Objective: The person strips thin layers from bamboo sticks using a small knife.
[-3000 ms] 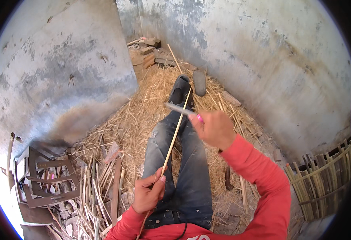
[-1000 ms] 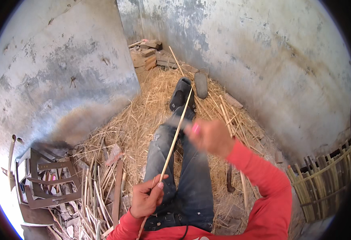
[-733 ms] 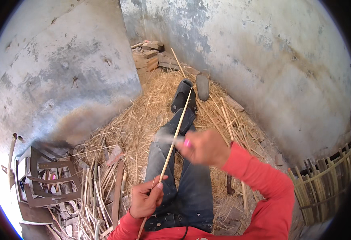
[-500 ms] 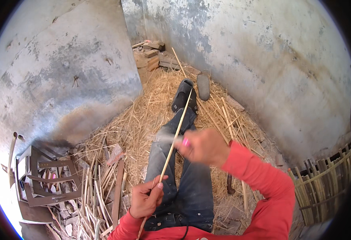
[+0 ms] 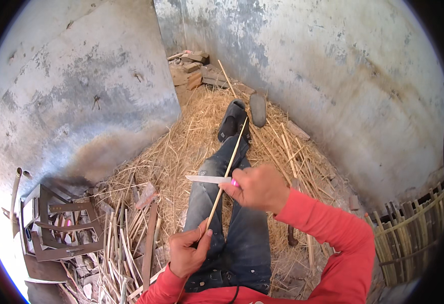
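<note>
A long, thin pale strip, apparently bamboo, slants over my outstretched legs from near my waist toward my shoes. Low on the strip, my left hand grips it between thumb and fingers. My right hand is closed round the pink handle of a knife. The blade points left and crosses the strip about midway along, its flat side showing. Right thumb and strip lie close together; whether they touch I cannot tell.
Shavings cover the floor around my legs. Cut strips and a dark metal frame lie at left. A slatted bamboo panel leans at right. One loose shoe sole or slipper rests beyond my feet, before bricks.
The knife, blurred before, now shows sharply across the strip. My left hand has shifted slightly right and down, and the strip's far end has dropped nearer to me.
</note>
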Tool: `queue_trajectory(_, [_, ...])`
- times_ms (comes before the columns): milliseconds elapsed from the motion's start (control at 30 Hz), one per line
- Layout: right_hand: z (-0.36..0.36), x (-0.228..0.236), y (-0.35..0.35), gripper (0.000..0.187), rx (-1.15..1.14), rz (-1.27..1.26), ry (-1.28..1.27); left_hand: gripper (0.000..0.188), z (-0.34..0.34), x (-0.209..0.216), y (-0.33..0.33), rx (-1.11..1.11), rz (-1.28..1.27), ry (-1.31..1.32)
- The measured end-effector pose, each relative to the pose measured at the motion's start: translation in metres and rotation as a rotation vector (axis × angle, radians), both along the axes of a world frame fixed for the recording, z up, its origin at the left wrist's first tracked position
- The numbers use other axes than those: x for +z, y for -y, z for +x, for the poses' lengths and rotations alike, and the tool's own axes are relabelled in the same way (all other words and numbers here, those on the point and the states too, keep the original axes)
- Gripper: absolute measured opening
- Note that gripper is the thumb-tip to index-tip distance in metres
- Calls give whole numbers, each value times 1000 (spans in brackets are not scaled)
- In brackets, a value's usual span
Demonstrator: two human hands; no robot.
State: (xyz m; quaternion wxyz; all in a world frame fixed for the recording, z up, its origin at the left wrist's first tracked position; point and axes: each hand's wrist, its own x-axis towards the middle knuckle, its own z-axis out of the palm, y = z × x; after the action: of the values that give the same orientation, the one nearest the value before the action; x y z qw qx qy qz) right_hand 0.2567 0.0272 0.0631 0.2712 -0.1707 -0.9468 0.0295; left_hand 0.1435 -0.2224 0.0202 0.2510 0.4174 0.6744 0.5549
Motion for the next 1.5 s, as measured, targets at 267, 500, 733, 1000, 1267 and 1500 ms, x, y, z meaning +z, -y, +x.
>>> queue_trajectory(267, [-5, -1, -15, 56, -26, -21, -84, 26, -4, -3, 2, 24, -9, -20])
queue_trajectory(500, [-6, 3, -23, 53, -75, -77, -113, 25, -7, 3, 3, 5, -42, 122])
queue_trajectory(733, [-2, 2, 5, 55, 128, 21, -80, 23, -7, 3, 7, -13, -27, 179])
queue_trajectory(1000, [-8, -12, 7, 55, 142, 43, -117, 22, -10, 5, 5, -68, -27, 585])
queue_trajectory(1267, [-7, -10, 7, 55, 92, -21, -24, 23, -19, 0, 6, -141, 6, 751])
queue_trajectory(1500, [-7, -13, 25, 45, 170, -122, -54, 24, -19, -2, 2, -196, 20, 901])
